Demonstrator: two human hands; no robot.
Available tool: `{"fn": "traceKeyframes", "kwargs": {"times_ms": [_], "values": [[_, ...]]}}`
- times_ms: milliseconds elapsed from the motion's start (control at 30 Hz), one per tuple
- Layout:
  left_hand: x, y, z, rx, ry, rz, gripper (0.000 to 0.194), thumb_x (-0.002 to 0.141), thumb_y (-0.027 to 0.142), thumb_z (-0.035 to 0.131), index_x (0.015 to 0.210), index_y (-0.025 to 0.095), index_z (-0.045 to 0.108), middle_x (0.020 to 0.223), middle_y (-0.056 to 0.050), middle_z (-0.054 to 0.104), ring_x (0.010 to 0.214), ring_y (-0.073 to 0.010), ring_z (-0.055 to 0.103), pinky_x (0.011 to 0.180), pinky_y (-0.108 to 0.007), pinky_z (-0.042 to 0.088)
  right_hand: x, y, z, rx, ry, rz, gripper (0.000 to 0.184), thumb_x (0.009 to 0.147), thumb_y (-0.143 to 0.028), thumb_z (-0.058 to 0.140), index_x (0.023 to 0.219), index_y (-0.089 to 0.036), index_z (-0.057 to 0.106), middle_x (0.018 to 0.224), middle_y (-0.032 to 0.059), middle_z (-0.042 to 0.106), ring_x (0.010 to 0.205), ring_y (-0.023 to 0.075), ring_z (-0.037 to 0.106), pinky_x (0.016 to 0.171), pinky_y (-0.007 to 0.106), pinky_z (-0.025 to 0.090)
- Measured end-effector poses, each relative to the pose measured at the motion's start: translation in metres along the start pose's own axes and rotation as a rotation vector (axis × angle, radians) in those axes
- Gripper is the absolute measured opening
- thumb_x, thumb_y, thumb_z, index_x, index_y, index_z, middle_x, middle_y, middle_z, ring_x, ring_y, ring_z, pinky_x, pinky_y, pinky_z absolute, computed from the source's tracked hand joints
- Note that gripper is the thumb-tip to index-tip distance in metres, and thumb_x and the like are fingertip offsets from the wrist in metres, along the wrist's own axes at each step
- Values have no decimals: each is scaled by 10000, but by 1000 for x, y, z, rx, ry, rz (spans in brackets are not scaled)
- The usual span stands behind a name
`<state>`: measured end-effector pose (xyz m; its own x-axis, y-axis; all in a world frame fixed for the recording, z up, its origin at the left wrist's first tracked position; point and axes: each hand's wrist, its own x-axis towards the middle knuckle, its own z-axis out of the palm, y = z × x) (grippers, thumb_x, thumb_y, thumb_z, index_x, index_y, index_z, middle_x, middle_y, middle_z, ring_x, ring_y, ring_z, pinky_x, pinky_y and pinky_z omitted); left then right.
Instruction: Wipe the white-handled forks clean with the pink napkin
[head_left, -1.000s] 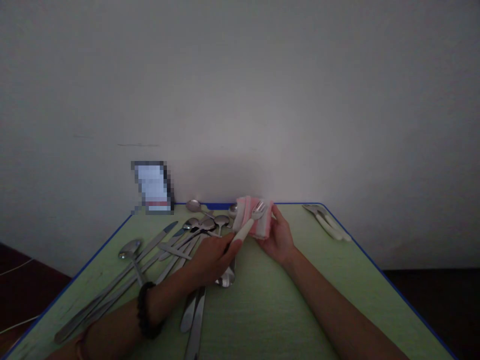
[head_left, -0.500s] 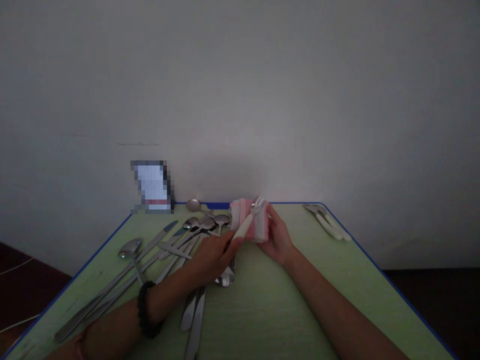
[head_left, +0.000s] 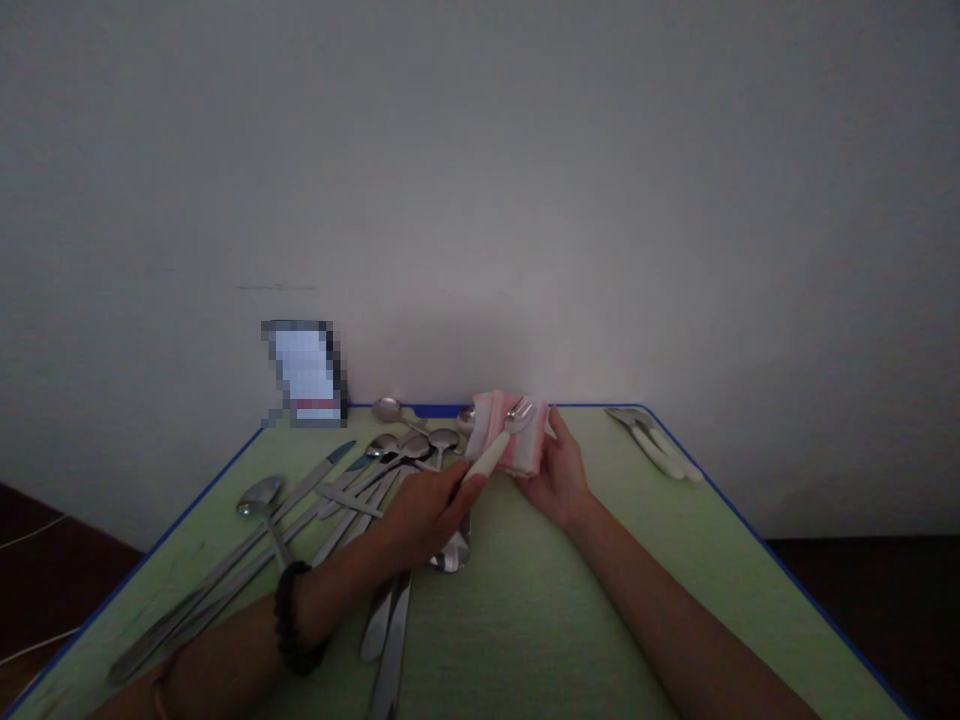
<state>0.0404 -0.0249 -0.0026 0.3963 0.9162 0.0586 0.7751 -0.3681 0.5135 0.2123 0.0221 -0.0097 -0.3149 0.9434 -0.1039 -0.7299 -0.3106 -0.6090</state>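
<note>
Between the finger and thumb of my left hand [head_left: 424,515] is a fork [head_left: 491,455] with a white handle and metal tines pointing up and away. Behind the fork's head lies a folded pink-and-white striped cloth [head_left: 531,456], which backs onto the tines. My right hand [head_left: 556,478] supports this cloth from behind and the right, and most of its fingers are hidden by it. Below my left hand, a spoon [head_left: 452,552] shows in part on the table.
Metal spoons and knives [head_left: 337,500] lie jumbled across the left of the green table [head_left: 540,620]. At the far right rest white-handled cutlery pieces [head_left: 660,455], side by side. A blurred screen device [head_left: 306,370] leans at the back left against the wall [head_left: 480,200].
The cloth has shifted a little to the right with my right hand, uncovering a spoon's bowl behind its left edge. The fork's head has tipped slightly right; my left hand stays almost still.
</note>
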Motion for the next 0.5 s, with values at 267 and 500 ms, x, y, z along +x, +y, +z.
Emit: {"fn": "traceKeyframes", "kwargs": {"times_ms": [267,500], "values": [[1,0,0,4,-4,-4,417,944,437,203,779,201,505,646,-14,602,588,-168,557,568,-260,321,-2,0,8,-24,-39,65,492,919,-478,306,1032,-139,644,851,81,729,840,210,671,826,353,502],[1,0,0,-5,10,10,418,946,438,203,766,202,498,624,-12,588,581,-172,563,562,-260,332,-4,1,9,-37,-71,77,446,912,-457,357,1082,-141,622,863,75,730,823,205,674,816,346,504]]}}
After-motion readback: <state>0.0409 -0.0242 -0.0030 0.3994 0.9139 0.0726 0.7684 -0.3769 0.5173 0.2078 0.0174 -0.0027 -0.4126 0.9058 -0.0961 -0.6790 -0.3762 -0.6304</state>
